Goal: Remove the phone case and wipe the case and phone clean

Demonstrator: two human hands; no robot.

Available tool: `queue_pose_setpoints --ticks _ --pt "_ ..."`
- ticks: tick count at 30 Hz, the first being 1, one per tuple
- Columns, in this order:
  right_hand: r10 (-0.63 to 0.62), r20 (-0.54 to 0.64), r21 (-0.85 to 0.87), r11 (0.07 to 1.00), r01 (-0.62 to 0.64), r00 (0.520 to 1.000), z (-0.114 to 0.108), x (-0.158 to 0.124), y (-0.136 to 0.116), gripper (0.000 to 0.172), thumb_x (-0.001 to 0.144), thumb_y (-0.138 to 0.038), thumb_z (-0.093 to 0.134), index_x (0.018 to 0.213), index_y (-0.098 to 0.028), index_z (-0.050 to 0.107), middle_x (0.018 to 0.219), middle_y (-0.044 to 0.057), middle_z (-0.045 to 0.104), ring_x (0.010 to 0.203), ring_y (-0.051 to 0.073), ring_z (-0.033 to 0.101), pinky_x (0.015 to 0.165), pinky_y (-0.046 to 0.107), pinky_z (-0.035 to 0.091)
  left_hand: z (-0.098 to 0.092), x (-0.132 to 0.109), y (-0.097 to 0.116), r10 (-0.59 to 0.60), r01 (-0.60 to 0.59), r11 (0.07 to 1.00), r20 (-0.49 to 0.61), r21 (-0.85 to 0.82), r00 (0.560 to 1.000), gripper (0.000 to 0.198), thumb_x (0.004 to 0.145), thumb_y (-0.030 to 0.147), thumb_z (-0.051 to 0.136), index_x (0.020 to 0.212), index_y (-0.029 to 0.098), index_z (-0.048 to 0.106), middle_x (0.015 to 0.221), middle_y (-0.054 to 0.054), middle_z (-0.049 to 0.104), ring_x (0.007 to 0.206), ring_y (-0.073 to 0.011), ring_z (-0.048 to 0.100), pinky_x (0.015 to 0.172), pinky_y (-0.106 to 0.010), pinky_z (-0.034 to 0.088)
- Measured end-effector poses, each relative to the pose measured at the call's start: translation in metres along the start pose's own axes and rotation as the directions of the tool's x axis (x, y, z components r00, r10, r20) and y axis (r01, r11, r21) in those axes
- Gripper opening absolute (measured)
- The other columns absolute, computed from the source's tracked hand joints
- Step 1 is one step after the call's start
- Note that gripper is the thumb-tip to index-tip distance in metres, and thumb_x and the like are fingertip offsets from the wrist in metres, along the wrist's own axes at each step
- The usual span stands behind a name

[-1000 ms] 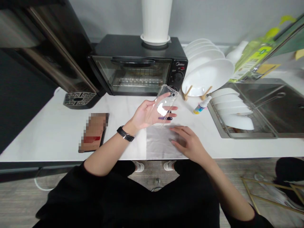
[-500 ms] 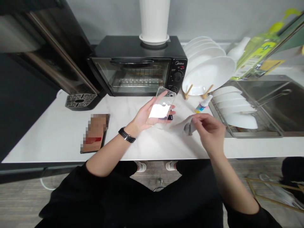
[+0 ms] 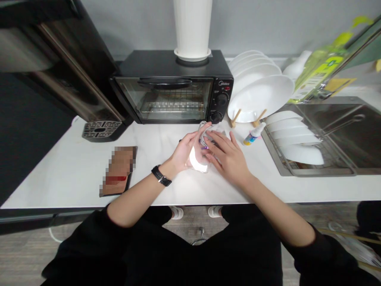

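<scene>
Over the white counter [image 3: 160, 192], just in front of the toaster oven [image 3: 172, 99], the left hand [image 3: 179, 154] holds a clear phone case [image 3: 199, 162], half open, its palm turned toward the body and its fingers behind the shell, probably so that the thin piece has a backing and does not bend under pressure. The case tilts toward the person, and a bright glare fills its lower part; that slant seems to put its face within easy reach of the other side. The right hand [image 3: 230, 159] comes in from there with fingers loosely stretched and slightly bent, laid over a crumpled grey cloth [image 3: 203, 137] against the upper half of the case; whether they grip the cloth or merely press it, I cannot tell. A small spray bottle [image 3: 254, 134] stands near the right hand, capped end leaning away, close enough to be handy. Well apart on the left lies a flat rectangular item [image 3: 120, 171], its surface blurred, leaving room for both forearms. White plates [image 3: 262, 97] stand on edge in a wooden rack [image 3: 235, 118], presumably to keep them separated
</scene>
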State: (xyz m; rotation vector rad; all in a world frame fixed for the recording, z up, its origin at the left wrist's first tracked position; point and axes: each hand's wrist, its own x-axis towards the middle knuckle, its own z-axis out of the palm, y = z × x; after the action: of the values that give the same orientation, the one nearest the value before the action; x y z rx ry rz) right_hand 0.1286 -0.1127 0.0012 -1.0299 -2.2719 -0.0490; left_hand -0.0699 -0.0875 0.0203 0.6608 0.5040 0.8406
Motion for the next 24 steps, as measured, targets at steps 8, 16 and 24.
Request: queue_pose_setpoints --ticks 8,16,24 --pt "-0.03 0.167 -0.079 0.996 0.044 0.985 0.014 -0.011 -0.029 0.088 0.11 -0.065 0.038 0.173 -0.006 0.021 0.179 0.023 0.031 0.169 0.035 0.032 0.138 0.067 0.027 -0.004 0.006 -0.015 0.003 -0.001 0.992 0.02 -0.125 1.0 0.06 0.115 0.048 0.035 0.173 0.033 0.033 0.145 -0.012 0.072 0.107 -0.0261 0.077 0.101 -0.046 0.057" --pt "-0.205 0.264 -0.101 0.966 0.238 0.943 0.002 -0.039 -0.052 0.095 0.106 -0.073 0.042 0.168 -0.002 0.033 0.174 0.023 0.041 0.161 0.035 0.047 0.135 0.063 0.036 -0.007 0.001 -0.009 -0.005 0.012 0.997 0.096 -0.074 0.995 0.068 0.113 0.061 0.031 0.177 0.039 0.017 0.132 -0.014 0.077 0.121 -0.0322 0.077 0.106 -0.05 0.054" --pt "0.074 0.118 -0.231 0.972 -0.045 0.99 0.008 -0.02 -0.024 0.102 0.105 -0.076 0.037 0.174 -0.003 0.016 0.178 0.026 0.032 0.167 0.04 0.035 0.137 0.072 0.021 0.001 0.007 -0.031 -0.159 0.169 0.972 0.074 -0.162 0.984 0.063 0.115 0.054 0.033 0.173 0.03 0.037 0.149 -0.012 0.07 0.094 -0.0232 0.076 0.091 -0.042 0.06"
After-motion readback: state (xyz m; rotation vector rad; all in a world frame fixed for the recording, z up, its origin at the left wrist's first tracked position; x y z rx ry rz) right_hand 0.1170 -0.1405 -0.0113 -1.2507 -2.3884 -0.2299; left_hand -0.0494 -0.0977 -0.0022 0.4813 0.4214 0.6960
